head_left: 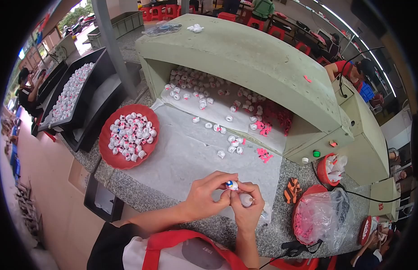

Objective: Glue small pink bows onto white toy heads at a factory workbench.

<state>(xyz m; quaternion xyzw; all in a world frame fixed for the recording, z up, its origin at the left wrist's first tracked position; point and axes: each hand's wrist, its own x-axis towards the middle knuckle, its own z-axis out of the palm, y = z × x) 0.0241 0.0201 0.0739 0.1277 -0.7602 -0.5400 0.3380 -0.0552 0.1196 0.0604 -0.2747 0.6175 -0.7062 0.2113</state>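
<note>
My left hand (pixel 203 197) and my right hand (pixel 248 211) meet over the near edge of the white sheet (pixel 182 148). Between their fingertips is a small white rounded piece (pixel 233 185) with blue and a touch of yellow at one end. A pale, rounded translucent thing (pixel 247 200) sits in my right hand's grip; its lower part is hidden, and I cannot make out its kind. Beyond my hands, several small white pieces (pixel 221 154) with pink marks lie on the sheet, beside a cluster of flat pink bits (pixel 264 155).
A pale green machine (pixel 245 58) arches over more white pieces on its belt (pixel 267 135). To the left stands a red dish (pixel 104 150) of white pieces, near black bins (pixel 93 90). At right are an orange-striped item (pixel 292 190), a plastic bag (pixel 330 211) and a red tub (pixel 322 173).
</note>
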